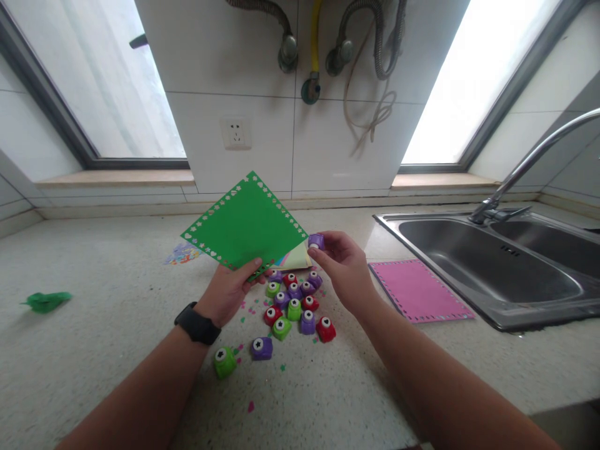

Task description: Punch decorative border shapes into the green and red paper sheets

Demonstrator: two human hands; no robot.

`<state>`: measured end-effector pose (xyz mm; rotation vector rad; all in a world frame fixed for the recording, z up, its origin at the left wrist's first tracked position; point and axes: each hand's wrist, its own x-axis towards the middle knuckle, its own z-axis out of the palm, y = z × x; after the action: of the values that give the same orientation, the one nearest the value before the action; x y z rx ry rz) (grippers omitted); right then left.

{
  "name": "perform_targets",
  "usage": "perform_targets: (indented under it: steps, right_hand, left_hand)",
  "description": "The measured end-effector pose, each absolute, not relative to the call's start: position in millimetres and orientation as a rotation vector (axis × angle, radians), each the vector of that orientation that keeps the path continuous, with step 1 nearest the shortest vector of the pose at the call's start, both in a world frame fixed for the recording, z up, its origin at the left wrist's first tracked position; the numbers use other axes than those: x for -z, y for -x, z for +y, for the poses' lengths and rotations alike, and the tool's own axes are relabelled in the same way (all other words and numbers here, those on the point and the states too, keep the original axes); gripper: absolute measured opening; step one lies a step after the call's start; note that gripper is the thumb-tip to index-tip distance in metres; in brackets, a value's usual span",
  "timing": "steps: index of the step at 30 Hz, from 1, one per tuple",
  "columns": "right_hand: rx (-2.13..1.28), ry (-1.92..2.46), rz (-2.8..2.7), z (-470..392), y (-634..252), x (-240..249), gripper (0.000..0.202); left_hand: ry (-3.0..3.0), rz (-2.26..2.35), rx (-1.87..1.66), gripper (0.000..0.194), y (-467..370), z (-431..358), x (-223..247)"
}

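A green paper sheet with small shapes punched along its edges is tilted up above the counter. My left hand, wearing a black watch, pinches its lower corner, thumb on top. In my right hand is a purple craft punch, held between thumb and fingers at the sheet's right corner. Whether the paper sits in its slot I cannot tell. Below the hands several purple, red and green craft punches lie clustered. Nearer me are a green punch and a purple punch.
Pink punched sheets lie on the right beside the steel sink. Pale and coloured paper lies behind the punches. Paper bits are scattered on the counter. A crumpled green piece is far left. A tap arches over the sink.
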<state>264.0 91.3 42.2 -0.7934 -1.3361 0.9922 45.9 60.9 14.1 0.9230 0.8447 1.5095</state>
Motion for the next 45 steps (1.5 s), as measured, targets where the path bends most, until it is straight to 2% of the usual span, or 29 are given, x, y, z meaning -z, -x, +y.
perform_targets:
  steps: [7, 12, 19, 29, 45]
  right_hand:
    - [-1.029, 0.785, -1.354, 91, -263, -43, 0.032]
    - [-1.207, 0.744, -1.351, 91, -264, -40, 0.026]
    - [-1.499, 0.700, -1.292, 92, -260, -30, 0.021]
    - [-1.607, 0.710, -1.287, 87, -254, -28, 0.017]
    - [-1.640, 0.800, -1.267, 83, -248, -28, 0.026]
  left_hand:
    - [-0.946, 0.858, -1.490, 0.049, -46, 61, -14]
    - [-1.000, 0.878, -1.482, 0.052, -47, 61, -14]
    - [-1.147, 0.965, -1.405, 0.042, -49, 60, -14]
    - [-1.401, 0.955, -1.394, 0.051, -49, 58, -20]
    - [-1.456, 0.964, -1.382, 0.045, -55, 53, -28]
